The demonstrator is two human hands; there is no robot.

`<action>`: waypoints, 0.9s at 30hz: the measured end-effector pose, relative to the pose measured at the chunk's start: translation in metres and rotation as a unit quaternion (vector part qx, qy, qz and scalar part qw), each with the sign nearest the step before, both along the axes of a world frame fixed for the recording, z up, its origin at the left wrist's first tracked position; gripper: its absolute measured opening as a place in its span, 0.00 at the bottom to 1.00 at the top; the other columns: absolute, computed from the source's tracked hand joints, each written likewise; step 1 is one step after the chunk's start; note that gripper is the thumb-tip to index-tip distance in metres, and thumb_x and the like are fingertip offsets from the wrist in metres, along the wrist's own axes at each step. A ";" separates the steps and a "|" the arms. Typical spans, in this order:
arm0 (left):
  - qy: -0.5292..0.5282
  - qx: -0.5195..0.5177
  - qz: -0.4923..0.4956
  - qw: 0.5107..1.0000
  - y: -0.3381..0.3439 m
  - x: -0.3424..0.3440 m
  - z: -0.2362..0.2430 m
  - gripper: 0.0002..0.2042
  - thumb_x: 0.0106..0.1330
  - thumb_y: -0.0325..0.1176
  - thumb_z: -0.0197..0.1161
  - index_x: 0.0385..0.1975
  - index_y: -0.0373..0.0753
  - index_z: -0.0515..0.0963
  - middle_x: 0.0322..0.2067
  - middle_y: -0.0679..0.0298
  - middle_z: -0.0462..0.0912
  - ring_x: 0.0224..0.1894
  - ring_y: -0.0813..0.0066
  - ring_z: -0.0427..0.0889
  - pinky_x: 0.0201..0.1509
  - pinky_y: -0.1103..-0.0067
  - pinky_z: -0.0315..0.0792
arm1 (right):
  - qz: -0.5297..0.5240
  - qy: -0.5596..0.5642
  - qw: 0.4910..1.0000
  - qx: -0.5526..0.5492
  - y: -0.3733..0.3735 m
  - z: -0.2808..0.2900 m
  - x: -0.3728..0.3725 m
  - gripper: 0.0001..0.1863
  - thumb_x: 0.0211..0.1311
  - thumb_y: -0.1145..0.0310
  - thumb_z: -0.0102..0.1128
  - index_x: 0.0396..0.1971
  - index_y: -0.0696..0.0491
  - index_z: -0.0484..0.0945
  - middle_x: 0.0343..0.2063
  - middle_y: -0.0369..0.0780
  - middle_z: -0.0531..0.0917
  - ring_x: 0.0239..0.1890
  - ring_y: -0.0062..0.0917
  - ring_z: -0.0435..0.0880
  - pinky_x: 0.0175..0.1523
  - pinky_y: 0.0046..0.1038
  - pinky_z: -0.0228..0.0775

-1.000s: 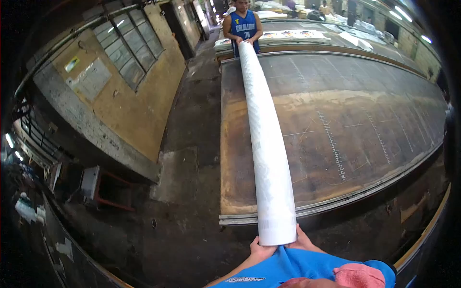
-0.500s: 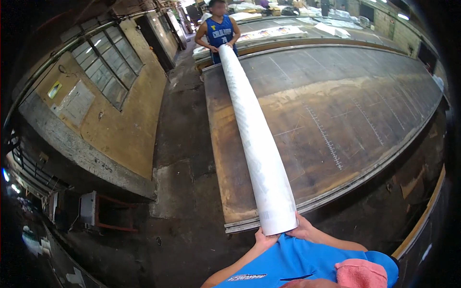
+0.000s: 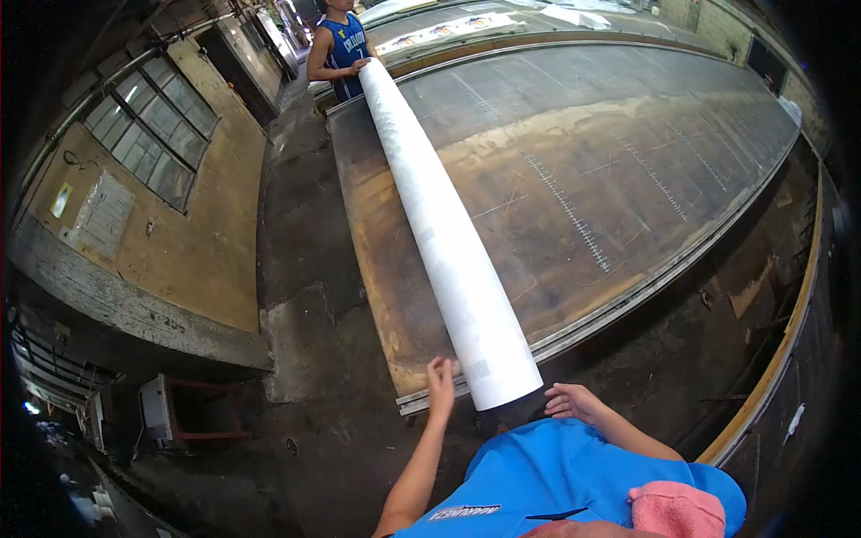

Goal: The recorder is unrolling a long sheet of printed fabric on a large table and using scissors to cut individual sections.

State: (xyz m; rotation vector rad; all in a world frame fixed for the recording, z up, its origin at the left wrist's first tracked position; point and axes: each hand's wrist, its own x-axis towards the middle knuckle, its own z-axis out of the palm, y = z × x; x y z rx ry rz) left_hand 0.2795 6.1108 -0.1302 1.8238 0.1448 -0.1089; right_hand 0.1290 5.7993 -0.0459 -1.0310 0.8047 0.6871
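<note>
A long white roll (image 3: 453, 269) lies lengthwise over the left part of the large dark table (image 3: 592, 206), its near end overhanging the table's front rail. My left hand (image 3: 441, 381) is open, just left of that end by the rail; whether its fingertips touch anything I cannot tell. My right hand (image 3: 574, 402) is open and apart from the roll, just right of its end, fingers loosely curved with nothing in them. At the far end, a person (image 3: 341, 49) in a blue sleeveless jersey has a hand (image 3: 360, 67) on the roll.
A dark floor aisle (image 3: 296, 224) runs left of the table, along a yellow wall (image 3: 224, 269) with a window. A metal stand (image 3: 193, 408) is at lower left. Another table (image 3: 466, 22) with sheets stands behind. A curved wooden edge (image 3: 798, 314) runs along the right.
Both my hands have released the roll and moved apart from it. The roll now rests on the table. Roll, person and table appear further left and higher in view.
</note>
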 end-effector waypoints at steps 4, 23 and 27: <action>-0.046 -0.109 0.019 0.993 -0.102 0.005 0.002 0.34 0.79 0.50 0.44 0.72 0.26 0.53 0.72 0.41 0.55 0.76 0.51 0.52 0.79 0.68 0.43 | -0.046 -0.068 0.996 -0.038 -0.048 0.005 -0.023 0.20 0.75 0.55 0.50 0.53 0.56 0.76 0.36 0.43 0.85 0.41 0.32 0.88 0.48 0.35 0.81; -0.003 -0.014 -0.222 0.975 -0.349 -0.002 0.062 0.39 0.74 0.46 0.55 0.73 0.26 0.46 0.72 0.35 0.50 0.77 0.43 0.44 0.78 0.61 0.42 | 0.118 -0.523 0.508 -0.674 -0.196 0.019 0.010 0.30 0.59 0.46 0.63 0.61 0.40 0.75 0.67 0.41 0.69 0.72 0.39 0.61 0.72 0.64 0.39; -0.099 0.212 -0.222 0.947 -0.464 -0.017 0.081 0.46 0.71 0.54 0.57 0.73 0.24 0.42 0.72 0.31 0.43 0.77 0.38 0.35 0.78 0.54 0.30 | -0.072 -0.489 0.640 -0.588 -0.289 -0.022 0.005 0.34 0.63 0.41 0.58 0.61 0.50 0.75 0.62 0.47 0.74 0.68 0.43 0.69 0.72 0.50 0.53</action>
